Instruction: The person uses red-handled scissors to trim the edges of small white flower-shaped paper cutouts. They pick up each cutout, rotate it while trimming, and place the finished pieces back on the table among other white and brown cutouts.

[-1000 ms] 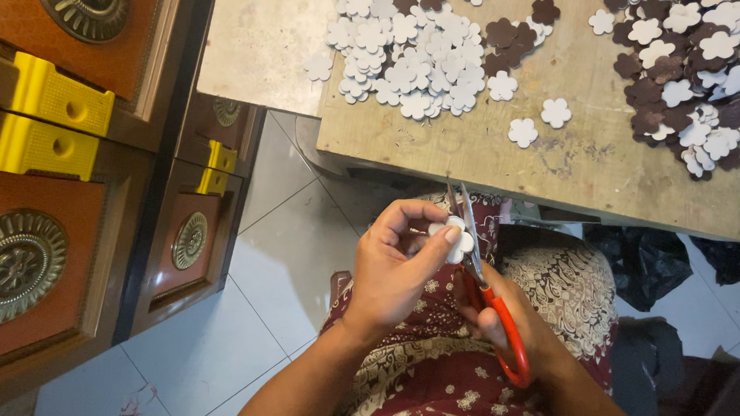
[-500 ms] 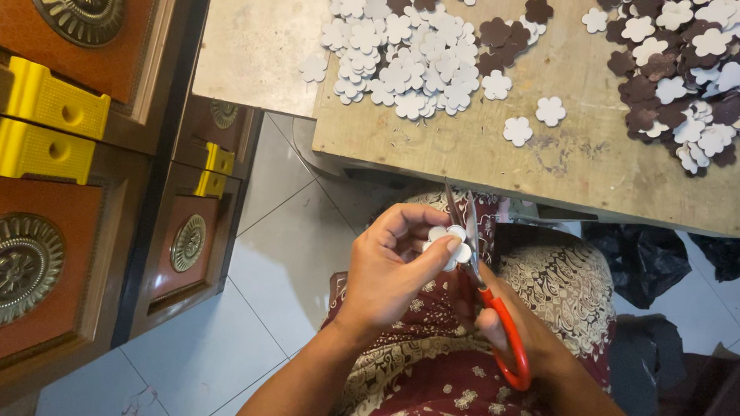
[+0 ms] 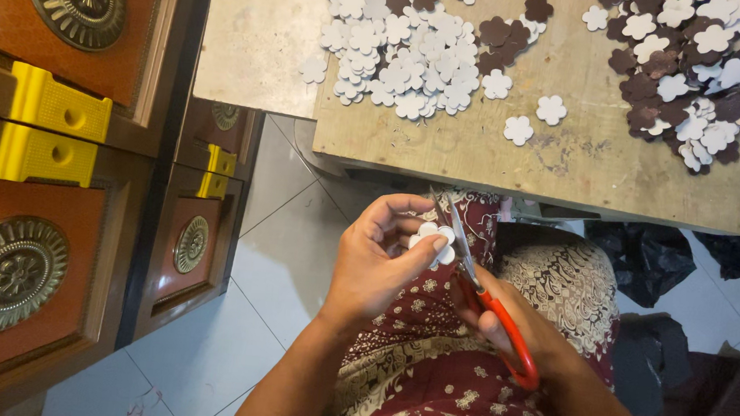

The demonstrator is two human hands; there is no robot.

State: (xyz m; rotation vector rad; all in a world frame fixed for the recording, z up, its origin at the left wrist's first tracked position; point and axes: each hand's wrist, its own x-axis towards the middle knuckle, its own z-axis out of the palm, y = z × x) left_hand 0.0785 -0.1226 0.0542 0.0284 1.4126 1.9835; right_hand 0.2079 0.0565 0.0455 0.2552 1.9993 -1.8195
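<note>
The light around me is soft and even, bright enough to read every surface, with no hard beam from any one side. The pale bench point(image 3: 532, 159) top looks flat and evenly lit, and the white cut-outs point(image 3: 400, 52) on it are close to washing out yet keep their edges. A dim shadow sits under the bench's near edge and over the dark bags point(image 3: 648, 256) by my knee. The brass medallions point(image 3: 0, 271) on my left carry a dull sheen, not glare. My hands are sharp, with no motion blur. Straight lines bow slightly toward the frame's edges, and the far right corners fall darker.
</note>
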